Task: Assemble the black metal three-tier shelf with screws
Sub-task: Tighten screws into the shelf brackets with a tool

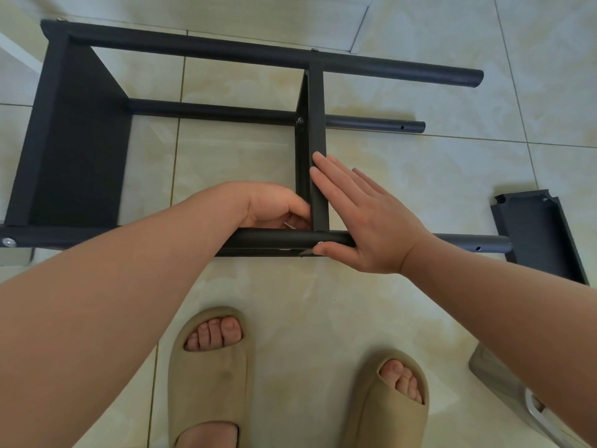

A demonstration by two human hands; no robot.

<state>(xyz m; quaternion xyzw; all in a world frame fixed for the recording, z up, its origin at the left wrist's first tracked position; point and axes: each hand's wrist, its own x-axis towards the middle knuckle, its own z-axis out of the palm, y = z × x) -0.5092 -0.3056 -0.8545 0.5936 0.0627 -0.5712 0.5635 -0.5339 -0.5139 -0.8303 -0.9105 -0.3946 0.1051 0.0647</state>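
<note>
— Pressing flat, is it, the right hand (361,218)?
— Yes, its fingers lie straight along the edge of the middle panel (318,124). The thumb is tucked against the near tube (274,239), touching a small screw (320,243) there.
— And the left hand (274,208)?
— Just across that panel from the right one, fingers curled into the corner where panel meets tube. Something silver glints beneath them; I cannot tell whether they pinch it or only rest by it.
— Where is the shelf (226,51) itself?
— Under both hands, lying on its side on the tiled floor (420,163). Well out past the left hand the end panel (74,140) joins the tubes, with a screw head (9,242) showing on the near tube there. Past the right hand the tubes run on bare, each with an open hole near its tip. A loose panel (539,234) lies just beyond the near tube's end.
— And nearer than the hands?
— Two feet in beige slippers (210,367), toes towards the tube
</note>
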